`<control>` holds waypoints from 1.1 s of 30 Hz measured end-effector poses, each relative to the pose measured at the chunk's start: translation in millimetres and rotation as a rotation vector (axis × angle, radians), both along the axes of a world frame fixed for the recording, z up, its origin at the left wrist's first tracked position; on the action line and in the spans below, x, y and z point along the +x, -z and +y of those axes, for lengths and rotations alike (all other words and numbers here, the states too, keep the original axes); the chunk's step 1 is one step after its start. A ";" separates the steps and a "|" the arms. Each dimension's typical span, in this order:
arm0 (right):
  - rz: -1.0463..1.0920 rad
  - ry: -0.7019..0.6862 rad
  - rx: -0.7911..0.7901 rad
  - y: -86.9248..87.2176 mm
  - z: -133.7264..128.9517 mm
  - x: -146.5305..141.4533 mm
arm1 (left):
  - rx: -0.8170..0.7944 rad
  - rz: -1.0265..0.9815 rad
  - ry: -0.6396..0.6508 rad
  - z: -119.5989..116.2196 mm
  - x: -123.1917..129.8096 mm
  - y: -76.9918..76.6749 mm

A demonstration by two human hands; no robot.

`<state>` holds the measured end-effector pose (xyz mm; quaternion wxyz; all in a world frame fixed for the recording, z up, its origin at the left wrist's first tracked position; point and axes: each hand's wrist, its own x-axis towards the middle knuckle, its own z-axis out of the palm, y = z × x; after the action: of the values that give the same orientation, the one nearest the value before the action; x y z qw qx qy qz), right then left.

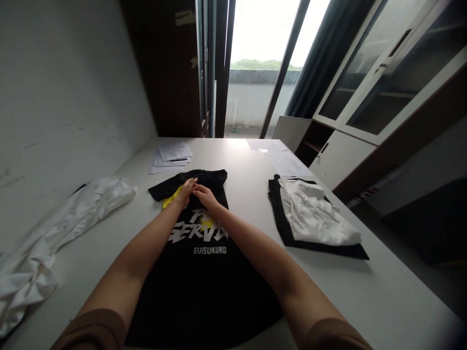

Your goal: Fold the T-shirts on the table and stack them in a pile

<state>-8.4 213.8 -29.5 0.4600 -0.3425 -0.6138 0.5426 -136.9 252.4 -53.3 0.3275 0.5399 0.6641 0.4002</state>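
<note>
Left hand (187, 190) and right hand (205, 195) meet over the upper part of the black T-shirt (204, 287), their fingers half curled; whether they pinch cloth, I cannot tell. The shirt lies on the white table (248, 194) directly before the person, probably so both hands reach it equally. Its long axis runs away from the body, hem near, bunched end far, lettering upright for the wearer of the camera. Farther out, a white garment (98, 199) lies left and a garment pile (314, 209) right, seemingly leaving working room.
</note>
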 end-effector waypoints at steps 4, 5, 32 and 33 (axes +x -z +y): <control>-0.249 -0.019 0.266 -2.2 -41.3 42.6 | 0.012 0.125 -0.044 -0.3 -1.8 -2.6; -0.318 -0.010 0.326 -5.1 -50.4 57.7 | 0.011 0.212 -0.056 0.8 -4.4 -4.7; -0.989 -0.205 0.081 -64.3 -228.3 165.9 | -0.014 0.630 0.220 96.5 76.0 -29.5; -0.999 -0.208 0.105 -66.1 -232.6 161.1 | -0.005 0.632 0.221 99.6 78.5 -30.6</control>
<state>152.7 -18.8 36.6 0.0709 -0.4734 -0.8159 0.3241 -58.4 352.0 -22.7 0.1480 0.7052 0.6714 0.1734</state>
